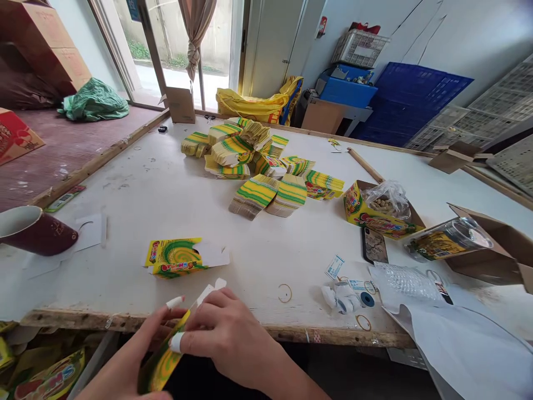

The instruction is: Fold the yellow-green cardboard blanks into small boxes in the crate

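Between my hands, at the table's near edge, is a yellow and green printed carton (170, 361) with white flaps pointing up and away. My left hand (129, 350) grips it from the left, a white covering on one fingertip. My right hand (229, 328) pinches its right side near the flaps, the thumb also covered in white. Part of the carton is hidden behind my fingers. Just beyond lies another carton (177, 258) of the same print, opened into shape, with a white flap out to the right.
Bundles of flat cartons (254, 194) are heaped mid-table. A maroon mug (39, 230) stands left. On the right are a box of wrapped pieces (383, 219), a phone (373, 245), a clear jar (447, 239) and bubble wrap (410, 283). A wooden strip (287, 335) edges the table.
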Available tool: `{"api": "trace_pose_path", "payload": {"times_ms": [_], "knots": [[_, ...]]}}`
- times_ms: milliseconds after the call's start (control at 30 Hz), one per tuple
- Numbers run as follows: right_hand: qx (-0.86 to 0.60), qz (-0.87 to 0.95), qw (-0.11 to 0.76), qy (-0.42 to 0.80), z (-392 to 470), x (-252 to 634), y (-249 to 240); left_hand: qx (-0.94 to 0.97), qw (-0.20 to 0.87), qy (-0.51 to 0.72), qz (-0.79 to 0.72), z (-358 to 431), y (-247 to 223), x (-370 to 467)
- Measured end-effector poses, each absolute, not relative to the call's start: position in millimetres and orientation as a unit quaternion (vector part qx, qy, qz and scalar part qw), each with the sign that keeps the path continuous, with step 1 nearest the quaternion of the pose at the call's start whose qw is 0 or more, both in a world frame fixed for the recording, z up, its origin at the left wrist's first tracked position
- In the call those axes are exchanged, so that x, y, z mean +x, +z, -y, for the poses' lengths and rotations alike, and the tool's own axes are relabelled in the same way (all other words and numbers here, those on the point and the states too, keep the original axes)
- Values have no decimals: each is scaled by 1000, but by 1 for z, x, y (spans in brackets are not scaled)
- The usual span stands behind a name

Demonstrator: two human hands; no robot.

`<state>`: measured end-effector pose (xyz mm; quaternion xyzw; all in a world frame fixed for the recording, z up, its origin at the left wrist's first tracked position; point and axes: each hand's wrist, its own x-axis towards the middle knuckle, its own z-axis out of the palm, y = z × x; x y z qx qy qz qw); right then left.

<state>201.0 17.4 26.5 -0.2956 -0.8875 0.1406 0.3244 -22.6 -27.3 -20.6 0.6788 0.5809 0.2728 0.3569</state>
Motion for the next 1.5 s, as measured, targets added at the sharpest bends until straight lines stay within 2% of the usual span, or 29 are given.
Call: {"api": "trace_pose_path", "payload": {"times_ms": [133,267,367,433,567,667,800,900,1033,1233,1400,1500], "knots": [[-337,820,442,137,-13,200,24,697,343,219,-591,13,-8,-20],[-453,648,533,303,-8,200,13,650,295,283,-640,18,-2,-4],[-418,600,508,455,-5,195,7,643,307,339,-615,26,-1,13],[-385,614,476,498,-2,189,10,649,326,346,-595,27,0,23],[-348,606,474,536,1,184,27,655,322,339,-594,21,1,31],[-369,589,480,535,-4,186,32,685,242,317,-609,13,-7,24],[-444,608,444,486,-16,192,25,732,154,298,-593,4,-23,8],[-454,550,439,547,-23,196,17,754,116,278,-584,0,-28,-1],[-411,484,421,647,-27,196,9,744,117,288,-591,-2,-23,2],[-427,494,438,618,-23,192,8,745,136,291,-585,4,-10,19],[-484,548,475,489,-17,192,9,757,154,275,-572,8,4,29],[-462,566,481,484,-17,193,9,752,168,275,-575,11,10,33]]}}
